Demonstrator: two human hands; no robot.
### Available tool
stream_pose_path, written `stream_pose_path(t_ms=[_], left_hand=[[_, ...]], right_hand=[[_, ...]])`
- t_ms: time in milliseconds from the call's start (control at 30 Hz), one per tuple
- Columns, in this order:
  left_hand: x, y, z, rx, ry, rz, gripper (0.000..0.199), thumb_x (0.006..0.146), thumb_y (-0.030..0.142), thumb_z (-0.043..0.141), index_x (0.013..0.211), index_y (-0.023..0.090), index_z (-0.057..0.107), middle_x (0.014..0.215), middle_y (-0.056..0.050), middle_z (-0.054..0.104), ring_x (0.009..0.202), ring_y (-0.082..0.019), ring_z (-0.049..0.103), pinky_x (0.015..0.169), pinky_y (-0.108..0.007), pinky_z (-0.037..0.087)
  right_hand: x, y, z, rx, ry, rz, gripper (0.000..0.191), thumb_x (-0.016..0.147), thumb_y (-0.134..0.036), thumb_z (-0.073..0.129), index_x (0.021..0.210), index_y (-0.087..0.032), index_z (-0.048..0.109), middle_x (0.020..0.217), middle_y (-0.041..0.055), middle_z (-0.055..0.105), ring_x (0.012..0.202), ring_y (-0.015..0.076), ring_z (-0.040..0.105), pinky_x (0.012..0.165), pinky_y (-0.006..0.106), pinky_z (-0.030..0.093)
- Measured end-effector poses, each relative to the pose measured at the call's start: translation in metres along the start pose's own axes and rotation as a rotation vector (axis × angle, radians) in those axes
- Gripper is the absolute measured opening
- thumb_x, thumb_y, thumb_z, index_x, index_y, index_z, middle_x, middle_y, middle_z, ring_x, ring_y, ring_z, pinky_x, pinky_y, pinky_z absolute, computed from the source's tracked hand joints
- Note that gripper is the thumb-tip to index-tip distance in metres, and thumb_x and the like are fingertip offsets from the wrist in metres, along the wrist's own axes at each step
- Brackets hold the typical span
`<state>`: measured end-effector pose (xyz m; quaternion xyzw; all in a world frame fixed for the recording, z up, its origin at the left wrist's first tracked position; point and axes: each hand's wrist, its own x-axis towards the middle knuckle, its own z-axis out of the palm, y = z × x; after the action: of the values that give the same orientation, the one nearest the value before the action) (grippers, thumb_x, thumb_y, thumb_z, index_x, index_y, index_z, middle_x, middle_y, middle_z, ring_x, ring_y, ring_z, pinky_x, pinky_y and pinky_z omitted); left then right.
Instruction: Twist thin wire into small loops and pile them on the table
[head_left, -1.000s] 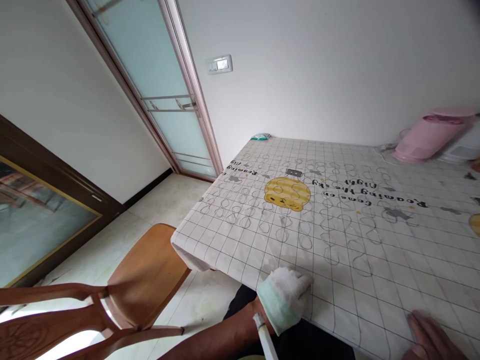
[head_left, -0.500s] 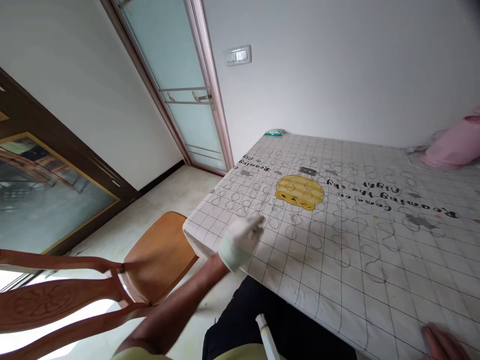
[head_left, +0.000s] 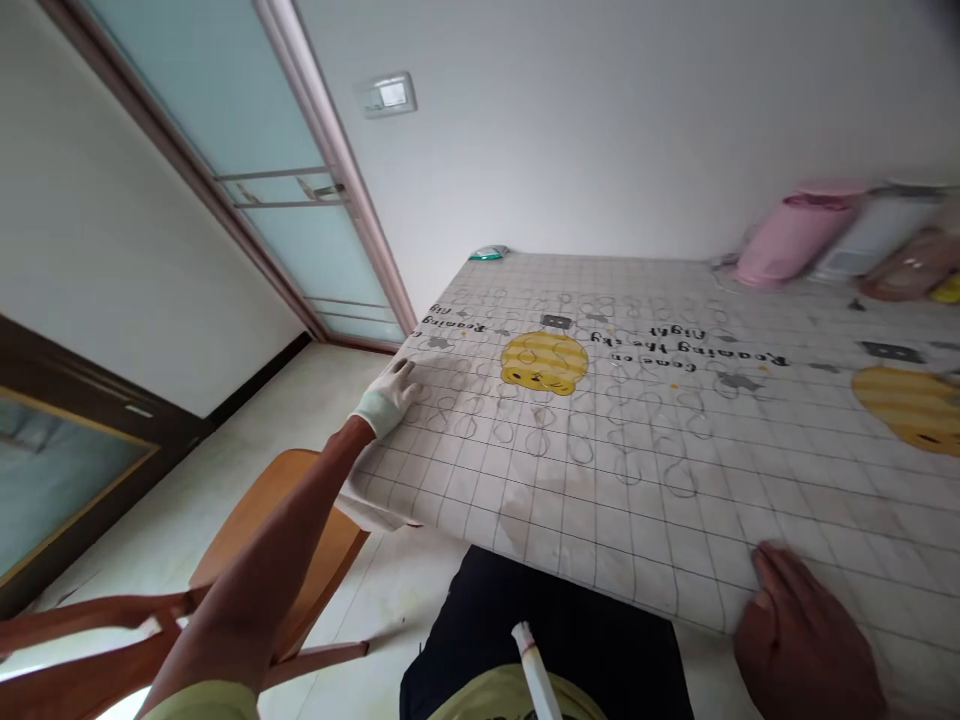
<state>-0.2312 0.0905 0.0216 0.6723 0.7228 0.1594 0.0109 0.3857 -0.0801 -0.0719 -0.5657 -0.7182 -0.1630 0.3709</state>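
My left hand [head_left: 391, 396], in a white glove with a pale green cuff, lies at the left edge of the table. Its fingers are spread on the patterned tablecloth [head_left: 480, 490] and hold nothing. Bare and ungloved, my right hand [head_left: 806, 630] rests flat on the cloth near the front edge at the lower right. The cloth carries a black grid, grey circles and yellow bear prints [head_left: 544, 362].
A wooden chair [head_left: 262, 500] stands left of the table. By the wall are a green and white packet [head_left: 489, 253], a pink container [head_left: 795, 240] and a whitish one [head_left: 877, 235]. A white stick-like object [head_left: 536, 670] is in front of my body.
The view has shifted right, showing more containers. My left hand has moved left and away from me to the table's side edge, its fingers now spread. More of my right hand shows.
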Motion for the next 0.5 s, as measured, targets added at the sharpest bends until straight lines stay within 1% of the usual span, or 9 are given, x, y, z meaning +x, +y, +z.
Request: stream_pose_path(t_ms=[67, 100, 133, 200, 267, 333, 400, 433, 500], left_hand=[[0.007, 0.001, 0.004, 0.024, -0.040, -0.001, 0.068, 0.099, 0.043, 0.045, 0.156, 0.005, 0.044, 0.162, -0.017, 0.047, 0.151, -0.031, 0.039, 0.125, -0.043, 0.030], [0.010, 0.005, 0.006, 0.032, -0.056, 0.000, 0.068, 0.100, 0.043, 0.043, 0.157, 0.006, 0.043, 0.163, -0.017, 0.046, 0.150, -0.032, 0.039, 0.124, -0.044, 0.032], [0.012, 0.011, 0.009, 0.037, -0.066, 0.005, 0.068, 0.101, 0.044, 0.042, 0.158, 0.006, 0.042, 0.165, -0.017, 0.044, 0.150, -0.033, 0.040, 0.123, -0.045, 0.033], [0.016, 0.034, 0.015, 0.038, -0.074, 0.041, 0.068, 0.102, 0.045, 0.042, 0.159, 0.007, 0.042, 0.166, -0.017, 0.042, 0.149, -0.034, 0.041, 0.121, -0.045, 0.036], [0.019, 0.068, 0.025, 0.036, -0.080, 0.116, 0.069, 0.101, 0.047, 0.044, 0.158, 0.008, 0.044, 0.166, -0.018, 0.042, 0.149, -0.035, 0.041, 0.120, -0.045, 0.037], [0.022, 0.110, 0.035, 0.015, -0.076, 0.189, 0.069, 0.102, 0.050, 0.044, 0.158, 0.010, 0.045, 0.164, -0.017, 0.045, 0.148, -0.034, 0.041, 0.119, -0.045, 0.038], [0.025, 0.154, 0.046, 0.007, -0.058, 0.246, 0.067, 0.103, 0.052, 0.042, 0.157, 0.014, 0.047, 0.162, -0.015, 0.047, 0.148, -0.033, 0.041, 0.121, -0.046, 0.035], [0.027, 0.176, 0.051, 0.013, -0.077, 0.256, 0.066, 0.103, 0.055, 0.042, 0.156, 0.017, 0.048, 0.161, -0.014, 0.049, 0.148, -0.033, 0.041, 0.120, -0.045, 0.037], [0.030, 0.220, 0.061, 0.007, -0.099, 0.244, 0.064, 0.103, 0.058, 0.040, 0.152, 0.018, 0.052, 0.159, -0.014, 0.051, 0.145, -0.034, 0.044, 0.117, -0.046, 0.041]], right_hand=[[0.003, -0.001, -0.001, -0.015, 0.007, -0.075, 0.076, 0.092, -0.022, 0.057, 0.165, -0.027, 0.039, 0.149, 0.0157, 0.062, 0.133, 0.0419, 0.063, 0.110, 0.062, 0.053], [0.003, -0.001, -0.002, -0.023, 0.005, -0.105, 0.072, 0.093, -0.022, 0.057, 0.163, -0.021, 0.043, 0.147, 0.0180, 0.063, 0.133, 0.0418, 0.063, 0.109, 0.062, 0.053], [0.004, -0.001, -0.003, -0.032, -0.002, -0.118, 0.067, 0.094, -0.022, 0.057, 0.160, -0.017, 0.046, 0.146, 0.0192, 0.064, 0.133, 0.0411, 0.063, 0.109, 0.061, 0.053], [0.006, -0.003, -0.005, -0.044, -0.010, -0.117, 0.059, 0.096, -0.021, 0.057, 0.154, -0.013, 0.053, 0.143, 0.0208, 0.066, 0.134, 0.0397, 0.062, 0.111, 0.060, 0.052], [0.008, -0.006, -0.007, -0.045, -0.012, -0.104, 0.054, 0.097, -0.020, 0.057, 0.150, -0.011, 0.056, 0.142, 0.0213, 0.066, 0.136, 0.0386, 0.061, 0.112, 0.059, 0.051], [0.010, -0.011, -0.009, -0.041, -0.007, -0.093, 0.053, 0.097, -0.019, 0.058, 0.149, -0.010, 0.056, 0.142, 0.0213, 0.066, 0.137, 0.0380, 0.060, 0.113, 0.058, 0.050], [0.010, -0.015, -0.010, -0.037, 0.000, -0.084, 0.053, 0.098, -0.018, 0.057, 0.150, -0.010, 0.055, 0.142, 0.0211, 0.066, 0.138, 0.0376, 0.059, 0.113, 0.058, 0.050], [0.010, -0.016, -0.010, -0.037, 0.003, -0.077, 0.054, 0.098, -0.018, 0.057, 0.152, -0.010, 0.054, 0.143, 0.0210, 0.065, 0.139, 0.0375, 0.058, 0.113, 0.058, 0.049], [0.009, -0.018, -0.009, -0.040, 0.008, -0.066, 0.056, 0.099, -0.017, 0.056, 0.154, -0.011, 0.052, 0.145, 0.0205, 0.064, 0.140, 0.0373, 0.057, 0.114, 0.058, 0.049]])
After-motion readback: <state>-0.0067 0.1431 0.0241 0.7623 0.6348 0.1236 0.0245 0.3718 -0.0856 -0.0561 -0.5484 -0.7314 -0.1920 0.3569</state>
